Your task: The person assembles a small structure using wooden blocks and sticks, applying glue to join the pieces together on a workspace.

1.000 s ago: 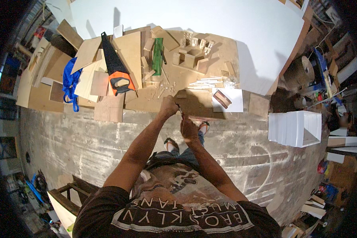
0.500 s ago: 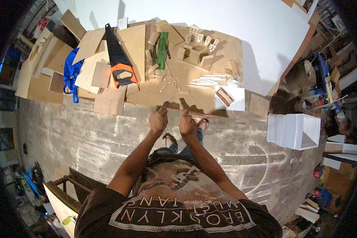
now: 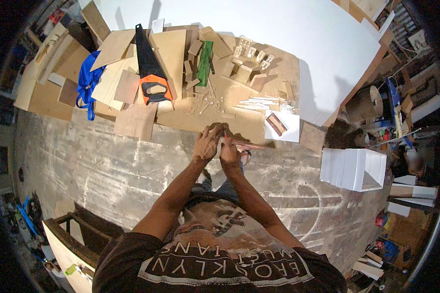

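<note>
My right hand (image 3: pixel 230 152) is closed around a red-handled tool (image 3: pixel 225 138) at the near edge of the brown work board (image 3: pixel 181 117). The tool's flat dark end is mostly hidden now. Close on its left, my left hand (image 3: pixel 207 145) bends its fingers over the same edge, near the tool's tip. Whatever those fingers press or pinch is too small to make out. Beyond them lie wood scraps (image 3: pixel 208 106), pale thin sticks (image 3: pixel 256 103), a green strip (image 3: pixel 205 63) and a small wooden model (image 3: pixel 243 73).
A handsaw (image 3: pixel 153 83) with an orange-and-black handle lies on plywood sheets at left, beside a blue bag (image 3: pixel 89 80). A white paper (image 3: pixel 291 128) carries a striped wooden piece (image 3: pixel 277 123). A white box (image 3: pixel 353 168) stands on the right. Below spreads the concrete floor (image 3: pixel 107 171).
My left hand has moved right and forward, from apart to close beside the right hand. The tool's dark end, plainly seen before, is now largely covered. The view has shifted slightly.
</note>
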A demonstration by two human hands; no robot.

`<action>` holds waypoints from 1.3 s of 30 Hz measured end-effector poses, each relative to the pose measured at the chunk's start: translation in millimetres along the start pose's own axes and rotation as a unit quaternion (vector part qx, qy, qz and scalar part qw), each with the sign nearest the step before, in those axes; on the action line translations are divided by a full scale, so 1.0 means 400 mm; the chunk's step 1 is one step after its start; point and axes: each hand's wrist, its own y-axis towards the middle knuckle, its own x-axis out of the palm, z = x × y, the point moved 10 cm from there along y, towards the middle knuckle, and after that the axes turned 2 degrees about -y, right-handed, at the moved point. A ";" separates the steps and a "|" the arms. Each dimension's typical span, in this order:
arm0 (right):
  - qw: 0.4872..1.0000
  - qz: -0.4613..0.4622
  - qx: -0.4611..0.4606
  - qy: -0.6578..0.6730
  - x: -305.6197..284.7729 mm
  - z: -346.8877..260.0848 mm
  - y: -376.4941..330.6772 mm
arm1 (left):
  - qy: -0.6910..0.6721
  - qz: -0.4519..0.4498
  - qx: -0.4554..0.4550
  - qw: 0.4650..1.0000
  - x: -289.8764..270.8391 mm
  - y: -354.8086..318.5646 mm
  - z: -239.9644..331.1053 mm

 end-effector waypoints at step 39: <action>0.999 -0.044 -0.009 0.002 0.038 0.031 0.001 | 0.035 -0.052 0.045 0.997 0.015 -0.001 -0.026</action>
